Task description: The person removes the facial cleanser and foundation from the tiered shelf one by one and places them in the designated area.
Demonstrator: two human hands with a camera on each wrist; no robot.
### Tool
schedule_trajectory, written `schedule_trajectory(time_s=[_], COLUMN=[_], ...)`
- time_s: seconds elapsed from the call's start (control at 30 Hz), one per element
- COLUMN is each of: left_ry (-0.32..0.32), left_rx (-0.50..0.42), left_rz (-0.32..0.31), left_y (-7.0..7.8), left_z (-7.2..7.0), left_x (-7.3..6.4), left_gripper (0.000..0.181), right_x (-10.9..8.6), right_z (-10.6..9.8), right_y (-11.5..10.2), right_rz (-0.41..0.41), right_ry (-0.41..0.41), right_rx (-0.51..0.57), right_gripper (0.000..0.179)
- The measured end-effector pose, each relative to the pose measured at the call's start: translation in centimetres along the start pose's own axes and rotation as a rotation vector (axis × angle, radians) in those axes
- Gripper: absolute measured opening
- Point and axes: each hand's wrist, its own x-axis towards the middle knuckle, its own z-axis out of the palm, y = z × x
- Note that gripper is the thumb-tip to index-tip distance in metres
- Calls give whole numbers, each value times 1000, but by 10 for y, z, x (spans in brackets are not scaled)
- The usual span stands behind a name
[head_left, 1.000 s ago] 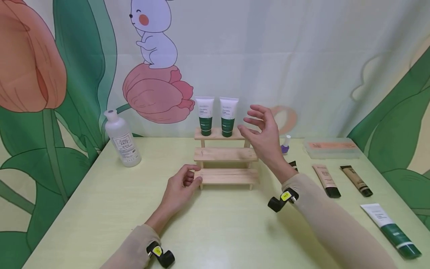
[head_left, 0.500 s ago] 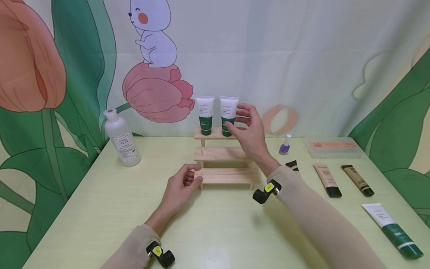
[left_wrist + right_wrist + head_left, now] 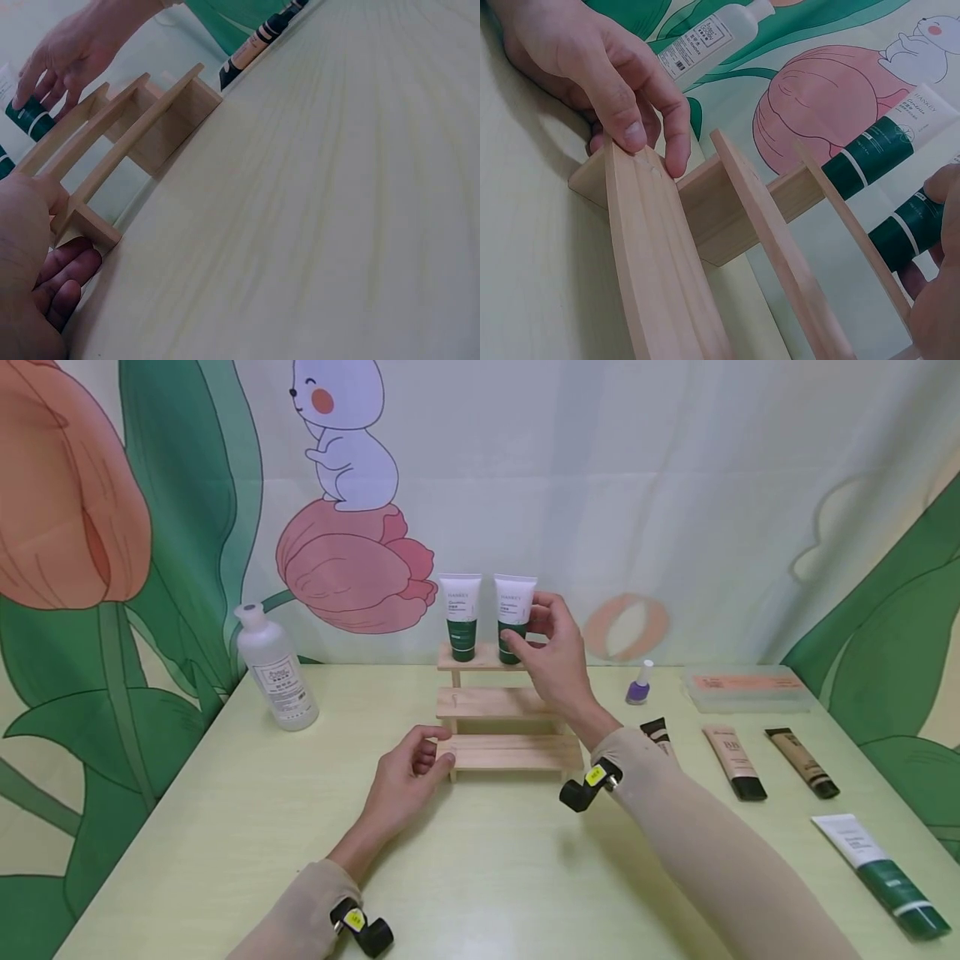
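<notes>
A three-tier wooden stand [image 3: 517, 752] rises in steps at the back middle of the table. My left hand [image 3: 401, 777] grips the left end of its lowest shelf, thumb on top and other fingers curled at the side and below, as the right wrist view shows. Two white-and-green squeeze tubes stand upright on the top shelf. The left tube [image 3: 461, 618] is untouched. Around the right tube [image 3: 514, 602] my right hand [image 3: 558, 664] pinches, thumb across the front of its green lower part and fingers behind it. The right wrist view shows both tubes' green ends at the shelf [image 3: 855, 232].
A white bottle [image 3: 277, 677] stands at left. To the right are a purple nail polish bottle [image 3: 638, 685], a clear flat case [image 3: 746, 689], a dark-ended tube [image 3: 658, 735], a pink BB tube [image 3: 735, 764], a gold tube [image 3: 802, 762] and a larger white-and-green tube [image 3: 881, 877], lying down.
My right hand has come left from beside the stand and taken hold of the right tube, which stays in place. My left hand keeps its grip on the lowest shelf.
</notes>
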Motion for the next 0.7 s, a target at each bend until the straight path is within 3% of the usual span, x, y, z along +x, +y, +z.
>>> schedule_trajectory(time_s=[0.33, 0.7], left_ry=[-3, -8], left_rx=[4, 3], left_rz=[2, 16], left_y=[0, -1], left_z=[1, 0], left_x=[-1, 0], left_gripper=[31, 31], right_x=[-5, -13], right_z=[-13, -46], right_y=[-6, -18], right_rz=[-20, -74], right_ry=[9, 27], right_rx=[37, 43], right_gripper=[53, 52])
